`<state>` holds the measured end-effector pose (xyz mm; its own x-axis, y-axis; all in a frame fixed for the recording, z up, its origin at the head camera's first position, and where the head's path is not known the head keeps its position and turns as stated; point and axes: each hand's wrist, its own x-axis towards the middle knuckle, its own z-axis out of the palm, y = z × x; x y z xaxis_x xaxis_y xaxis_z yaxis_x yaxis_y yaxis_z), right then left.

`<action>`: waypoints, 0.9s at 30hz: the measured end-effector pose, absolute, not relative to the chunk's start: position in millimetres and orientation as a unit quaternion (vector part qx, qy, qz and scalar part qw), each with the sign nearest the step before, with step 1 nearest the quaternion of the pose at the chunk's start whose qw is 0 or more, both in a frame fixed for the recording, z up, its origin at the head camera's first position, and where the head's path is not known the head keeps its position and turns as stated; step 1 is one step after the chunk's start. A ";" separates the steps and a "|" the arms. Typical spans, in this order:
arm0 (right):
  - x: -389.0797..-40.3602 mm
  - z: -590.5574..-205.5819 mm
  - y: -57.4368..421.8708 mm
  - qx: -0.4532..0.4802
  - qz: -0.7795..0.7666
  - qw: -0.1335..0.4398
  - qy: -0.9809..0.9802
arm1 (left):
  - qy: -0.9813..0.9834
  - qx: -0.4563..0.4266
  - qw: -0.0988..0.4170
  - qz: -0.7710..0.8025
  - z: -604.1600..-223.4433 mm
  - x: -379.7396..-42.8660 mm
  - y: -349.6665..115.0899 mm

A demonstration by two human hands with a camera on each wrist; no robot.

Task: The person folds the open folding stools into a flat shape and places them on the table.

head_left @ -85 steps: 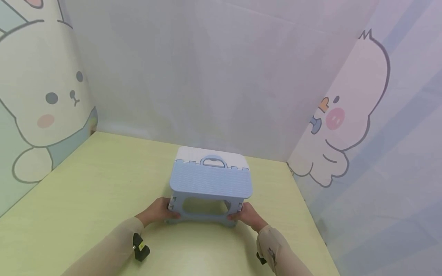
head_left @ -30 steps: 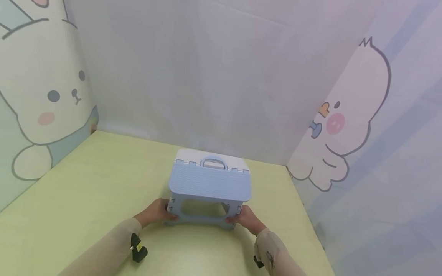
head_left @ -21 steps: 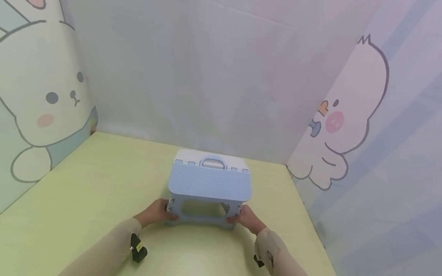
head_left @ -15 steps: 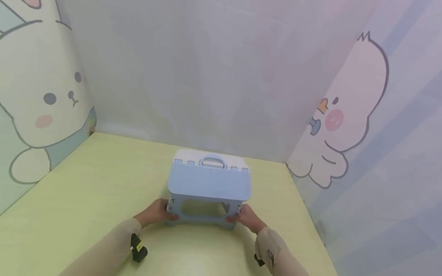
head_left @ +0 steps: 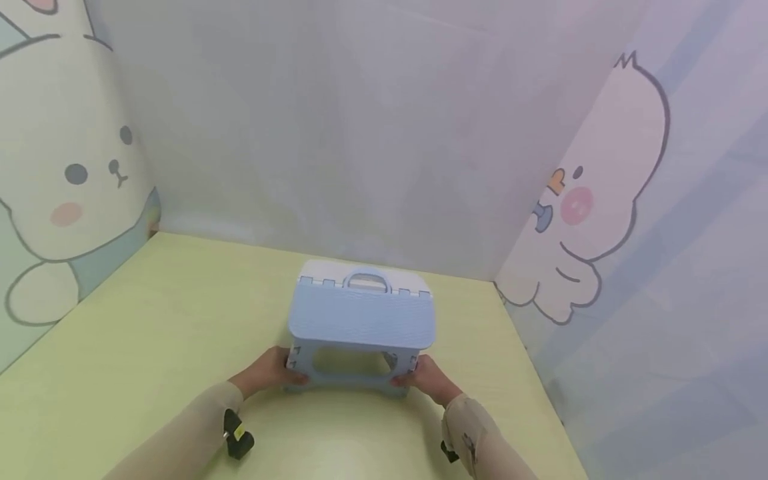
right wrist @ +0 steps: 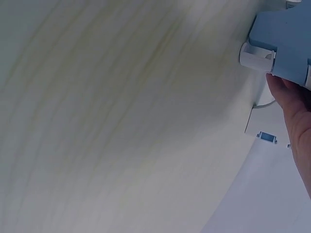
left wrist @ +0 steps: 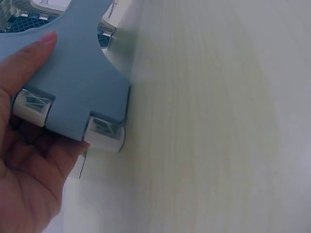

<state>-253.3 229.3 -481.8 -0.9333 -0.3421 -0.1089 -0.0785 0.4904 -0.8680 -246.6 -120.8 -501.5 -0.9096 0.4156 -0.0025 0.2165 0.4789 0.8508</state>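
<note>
A light blue and white folding step stool (head_left: 363, 313) stands unfolded on the table, its blue half toward me and its carry handle (head_left: 367, 280) in the middle of the top. My left hand (head_left: 271, 370) grips the lower left end of the stool, thumb on the front panel. In the left wrist view that thumb lies on the blue leg panel (left wrist: 77, 73), with the other fingers curled behind its white hinge knuckles. At the lower right end my right hand (head_left: 429, 380) holds the stool likewise; the right wrist view shows its fingers under the panel (right wrist: 282, 43).
The pale yellow table (head_left: 180, 320) runs back to a grey-white curtain (head_left: 312, 133). Side curtains carry a printed rabbit (head_left: 72, 133) on the left and a printed chick (head_left: 624, 147) on the right. Black straps sit on both sleeves.
The stool and both hands keep nearly the same place, with the same hold. The whole view has shifted slightly.
</note>
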 end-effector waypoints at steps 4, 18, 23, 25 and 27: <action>-252.2 -482.3 227.3 -0.123 -0.490 0.139 0.851 | 0.852 0.189 0.102 0.478 -504.3 -245.1 -123.1; -252.8 -481.2 226.9 -0.118 -0.492 0.144 0.851 | 0.854 0.193 0.103 0.472 -504.4 -249.2 -122.6; -251.6 -479.3 226.3 -0.133 -0.501 0.145 0.843 | 0.851 0.191 0.107 0.478 -503.4 -247.2 -122.4; -251.5 -478.8 226.4 -0.136 -0.503 0.146 0.841 | 0.850 0.190 0.108 0.479 -503.0 -246.5 -122.2; -251.9 -479.4 226.8 -0.137 -0.505 0.147 0.840 | 0.851 0.188 0.109 0.478 -502.9 -246.4 -121.9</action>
<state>-251.9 226.8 -479.4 -0.9194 -0.3779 -0.1091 -0.0809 0.4531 -0.8878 -246.4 -121.9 -502.9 -0.9054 0.4246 -0.0048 0.2172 0.4727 0.8540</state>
